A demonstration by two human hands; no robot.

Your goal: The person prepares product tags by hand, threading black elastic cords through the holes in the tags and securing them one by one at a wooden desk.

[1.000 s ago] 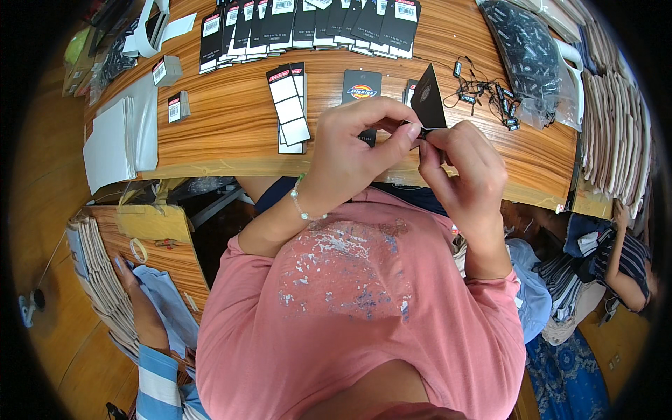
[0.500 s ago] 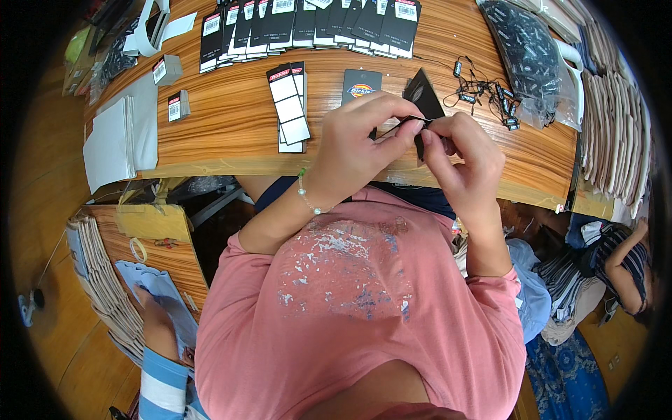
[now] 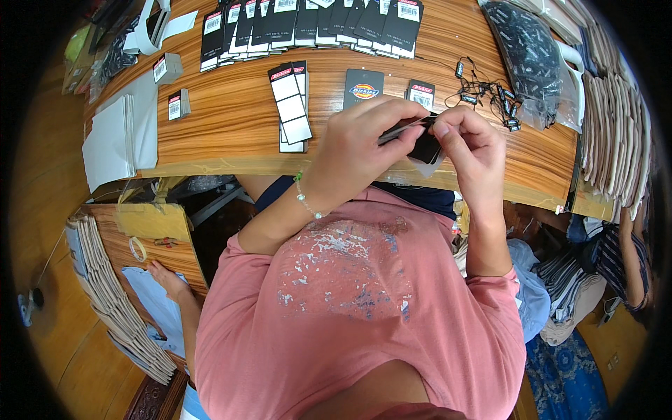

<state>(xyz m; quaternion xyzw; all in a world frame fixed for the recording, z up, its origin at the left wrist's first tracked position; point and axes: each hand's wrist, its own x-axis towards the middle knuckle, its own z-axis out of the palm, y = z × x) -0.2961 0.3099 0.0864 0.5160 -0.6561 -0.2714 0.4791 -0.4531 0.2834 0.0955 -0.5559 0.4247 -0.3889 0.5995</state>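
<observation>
Over the near edge of the table, my left hand pinches several black hang tags between thumb and fingers. My right hand is closed at their top corner, thumb against fingertip; a pale, see-through piece shows under them. Whether a cord runs between my fingers is too small to tell. Just beyond my hands lie a black tag with a coloured logo and a smaller tag with a white label. Left of these rests a small pile of tags with white panels. Black tag strings lie tangled to the right.
A row of black tags spans the back. A plastic bag of black strings and folded garments stand right. Small card stacks and white paper lie left. Another person's hand touches a light-blue garment.
The tags in my hands have turned and now hang flatter below my fingers, uncovering the small labelled tag behind. At left, the other person's hand has moved up over the blue garment.
</observation>
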